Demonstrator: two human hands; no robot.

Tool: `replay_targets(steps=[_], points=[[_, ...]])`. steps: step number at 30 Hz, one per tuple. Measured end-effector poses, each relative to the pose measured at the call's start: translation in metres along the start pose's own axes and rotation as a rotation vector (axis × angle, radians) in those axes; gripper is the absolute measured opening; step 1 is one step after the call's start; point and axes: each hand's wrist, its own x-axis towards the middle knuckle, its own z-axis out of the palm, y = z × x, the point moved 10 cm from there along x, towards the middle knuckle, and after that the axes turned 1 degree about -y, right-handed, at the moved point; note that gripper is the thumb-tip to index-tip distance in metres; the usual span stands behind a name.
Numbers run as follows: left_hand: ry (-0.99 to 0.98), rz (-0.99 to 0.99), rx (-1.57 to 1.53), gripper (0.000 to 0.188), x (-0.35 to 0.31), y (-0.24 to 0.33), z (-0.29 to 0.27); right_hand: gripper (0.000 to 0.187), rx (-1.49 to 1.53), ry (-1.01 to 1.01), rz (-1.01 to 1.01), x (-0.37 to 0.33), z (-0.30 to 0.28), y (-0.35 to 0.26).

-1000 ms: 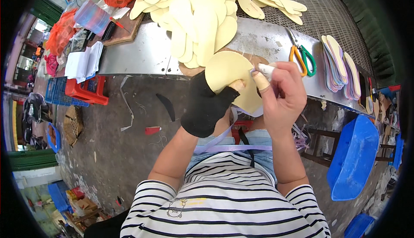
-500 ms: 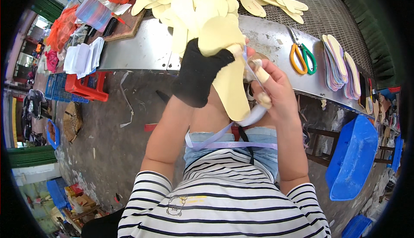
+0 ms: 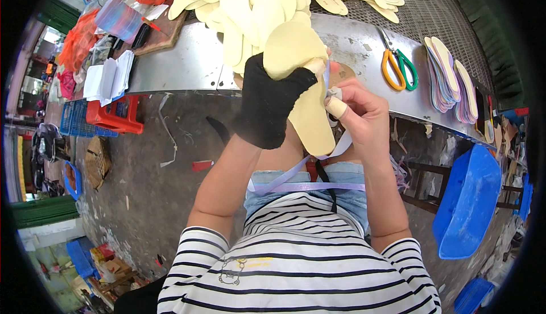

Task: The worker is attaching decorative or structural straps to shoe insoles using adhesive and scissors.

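My left hand (image 3: 267,109), in a black fingerless glove, grips a cream insole (image 3: 293,44) above my lap, its thumb pressed on the narrow middle. The insole stands tilted, wide end away from me. Along its right edge runs a shiny lavender strip (image 3: 344,143), which trails down and loops across my lap. My right hand (image 3: 364,109) is bare except for pale coverings on fingertips. Its thumb and forefinger are pinched at the insole's right edge, where the strip passes. A small greyish bit shows at that pinch, too small to name.
Many loose cream insoles (image 3: 250,13) are heaped on the metal-edged table (image 3: 187,58). Scissors (image 3: 398,67) with orange and green handles lie right of them, beside stacked insoles (image 3: 441,75). Folded white papers (image 3: 108,78) overhang a red stool (image 3: 116,118). A blue tub (image 3: 467,203) stands at right.
My right fingers have drawn together into a pinch at the insole's edge; before, they were spread lower along the strip. The insole and my left hand have shifted slightly right.
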Motion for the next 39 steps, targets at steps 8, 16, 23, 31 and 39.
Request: replay_targets(steps=[8,16,23,31,39], points=[[-0.046,-0.005,0.029,0.028,0.011,-0.001,0.011,0.005,0.091,-0.042,0.014,0.007,0.007,0.005],[0.023,-0.012,-0.032,0.029,-0.004,-0.048,-0.018,0.010,0.194,-0.015,0.139,0.018,0.018,0.037],[0.218,0.122,0.020,0.031,-0.004,-0.023,-0.036,0.008,0.300,0.019,0.270,-0.009,0.003,0.054],[0.270,-0.001,-0.089,0.035,-0.013,-0.027,-0.029,0.003,0.304,-0.168,0.232,-0.004,0.009,0.041],[0.188,0.056,-0.031,0.022,-0.007,-0.031,-0.017,0.006,0.158,-0.176,0.185,-0.016,0.014,0.041]])
